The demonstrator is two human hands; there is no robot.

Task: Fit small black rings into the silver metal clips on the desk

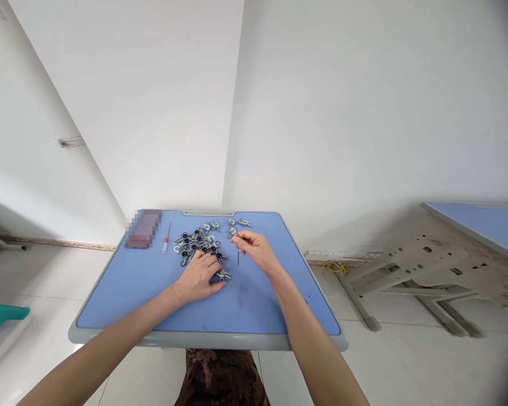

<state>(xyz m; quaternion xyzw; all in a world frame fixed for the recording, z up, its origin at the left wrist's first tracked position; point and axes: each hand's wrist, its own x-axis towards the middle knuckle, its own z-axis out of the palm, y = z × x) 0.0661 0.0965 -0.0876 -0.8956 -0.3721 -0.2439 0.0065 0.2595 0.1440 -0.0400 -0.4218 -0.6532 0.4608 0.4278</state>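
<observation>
White walls [342, 113] and a pale tiled floor [406, 361] surround the blue desk [122, 304] I'm looking down on, with a second blue desk [469, 231] off to the right and a yellow cord [333, 270] on the floor near its legs. Close to the far edge, left of centre, sits a loose heap of small metal wing fittings [197, 245] with black rings, and a few more fittings [237, 224] lie just to its right. A red-handled screwdriver [165, 239] lies left of the heap, and a flat dark red object [144, 228], too pixelated to name, sits near the far left corner. The left hand [198, 276] rests palm down on the heap's near side, its fingers [214, 262] loosely together and reaching a lone fitting [223, 275]; I can't tell whether they grip it. The right hand [258, 252] hangs over the desk, its fingertips [236, 239] pinched together on a thin metal pin [238, 256] pointing down. From here, the pin looks like my biggest worry: so slight a hold could let it slip and roll across the smooth top. The fittings also look tangled, so pulling one out could drag the heap apart.
</observation>
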